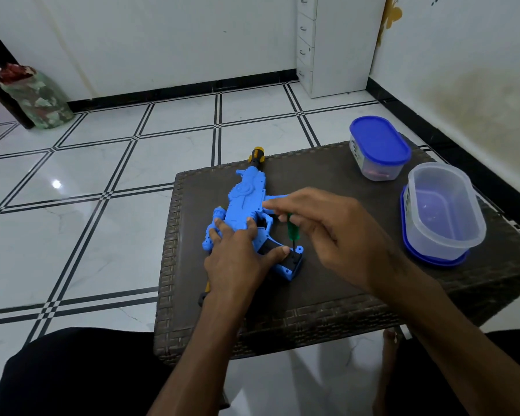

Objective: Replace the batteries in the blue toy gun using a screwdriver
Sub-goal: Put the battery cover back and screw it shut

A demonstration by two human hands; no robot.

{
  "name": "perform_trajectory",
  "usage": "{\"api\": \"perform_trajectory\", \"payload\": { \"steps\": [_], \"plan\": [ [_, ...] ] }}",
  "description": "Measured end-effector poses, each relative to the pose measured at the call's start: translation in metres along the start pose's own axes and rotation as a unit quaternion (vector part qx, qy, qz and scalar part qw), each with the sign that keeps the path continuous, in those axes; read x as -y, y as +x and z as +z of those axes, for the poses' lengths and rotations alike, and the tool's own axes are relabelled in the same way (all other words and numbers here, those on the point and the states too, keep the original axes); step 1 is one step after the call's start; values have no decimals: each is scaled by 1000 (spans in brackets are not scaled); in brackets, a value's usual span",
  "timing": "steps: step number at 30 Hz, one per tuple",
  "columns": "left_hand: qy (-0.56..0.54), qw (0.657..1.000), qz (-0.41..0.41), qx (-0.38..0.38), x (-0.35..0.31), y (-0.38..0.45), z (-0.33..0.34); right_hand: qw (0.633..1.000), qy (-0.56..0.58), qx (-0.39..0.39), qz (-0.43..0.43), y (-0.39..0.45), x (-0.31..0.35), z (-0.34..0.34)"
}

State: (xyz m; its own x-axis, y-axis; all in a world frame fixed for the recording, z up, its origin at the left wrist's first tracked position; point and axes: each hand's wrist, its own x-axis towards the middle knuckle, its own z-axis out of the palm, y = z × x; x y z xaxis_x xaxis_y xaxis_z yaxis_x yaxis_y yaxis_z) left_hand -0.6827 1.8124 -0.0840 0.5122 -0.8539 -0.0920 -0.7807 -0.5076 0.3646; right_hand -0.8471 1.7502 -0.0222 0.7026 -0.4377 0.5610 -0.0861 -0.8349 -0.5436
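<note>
A blue toy gun (pixel 246 202) lies on the tabletop (pixel 327 274), left hand (pixel 237 253) pressing it flat with straight fingers, right hand (pixel 321 229) pinching a green screwdriver (pixel 291 231) upright at the grip's base, so the work seems at the screw stage, no batteries visible.

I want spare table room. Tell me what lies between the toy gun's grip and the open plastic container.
In the head view, the right hand holding the green screwdriver hangs over that stretch between the toy gun and the open container. The table beneath looks bare.

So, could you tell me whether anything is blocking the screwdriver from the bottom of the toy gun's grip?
Nothing visible does. The right hand holds the green screwdriver upright, tip already at the base of the toy gun grip; the left hand rests beside it.
</note>
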Motion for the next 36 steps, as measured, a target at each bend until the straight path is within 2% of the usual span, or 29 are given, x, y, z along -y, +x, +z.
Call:
{"api": "perform_trajectory", "payload": {
  "steps": [13,17,22,27,36],
  "plan": [
    [4,1000,0,1,2,2,2,997,-35,-48,39,3,2,6],
    [-1,1000,-2,2,0,0,0,997,11,-37,62,2,1,4],
    [-6,1000,1,-3,1,0,2,1000,-16,-18,-11,1,2,5],
    [2,1000,-3,2,-1,-1,0,1000,0,5,-5,0,-1,2],
    [13,1000,-2,0,-1,-1,0,999,11,-26,43,1,-4,0]
  ]
}}
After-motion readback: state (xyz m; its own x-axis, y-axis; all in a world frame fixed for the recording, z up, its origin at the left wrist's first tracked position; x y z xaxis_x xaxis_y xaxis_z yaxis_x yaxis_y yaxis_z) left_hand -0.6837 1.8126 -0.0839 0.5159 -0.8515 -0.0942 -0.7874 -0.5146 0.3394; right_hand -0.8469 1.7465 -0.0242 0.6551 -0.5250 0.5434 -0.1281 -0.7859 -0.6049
